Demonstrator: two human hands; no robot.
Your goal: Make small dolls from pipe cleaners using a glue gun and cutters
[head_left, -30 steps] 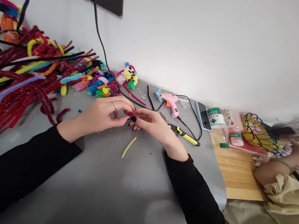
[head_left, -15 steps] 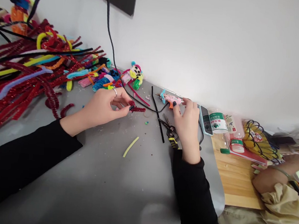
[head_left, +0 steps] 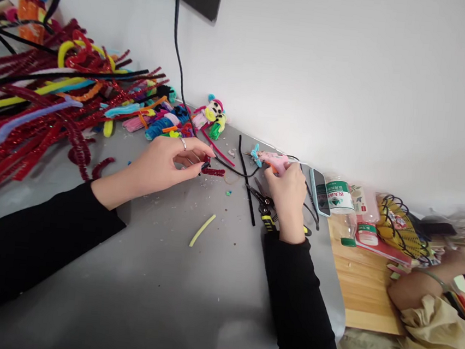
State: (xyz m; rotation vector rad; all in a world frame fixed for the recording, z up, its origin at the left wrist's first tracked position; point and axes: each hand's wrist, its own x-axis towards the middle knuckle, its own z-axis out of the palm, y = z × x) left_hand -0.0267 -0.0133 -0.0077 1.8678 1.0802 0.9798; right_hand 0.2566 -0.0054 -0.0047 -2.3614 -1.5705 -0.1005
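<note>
Left hand: the left hand (head_left: 163, 165) pinches a dark red fuzzy stem (head_left: 216, 172) between thumb and fingers, one end sticking out to the right above the counter (head_left: 139, 291).
Right hand: the right hand (head_left: 290, 194) has its fingers curled on the handle of the pink glue gun (head_left: 270, 158), whose nozzle end points left, near the wall.
Below the glue gun: pliers (head_left: 269, 206) with yellow-and-black handles, partly hidden by the right wrist; a straight black stem (head_left: 249, 186) lies just left of them.
Front of the hands: a short pale yellow strip (head_left: 202, 230) lies on the gray surface.
Left side: a heap of mostly red fuzzy stems (head_left: 37, 112), with a small monkey-like figure (head_left: 210, 112) beyond the left hand.
Right side: a phone (head_left: 319, 191), then a clear bottle (head_left: 340, 198) with a green cap and a yellow basket (head_left: 399, 223).
Far right: another person's tan sleeve (head_left: 438, 326) and forearm.
</note>
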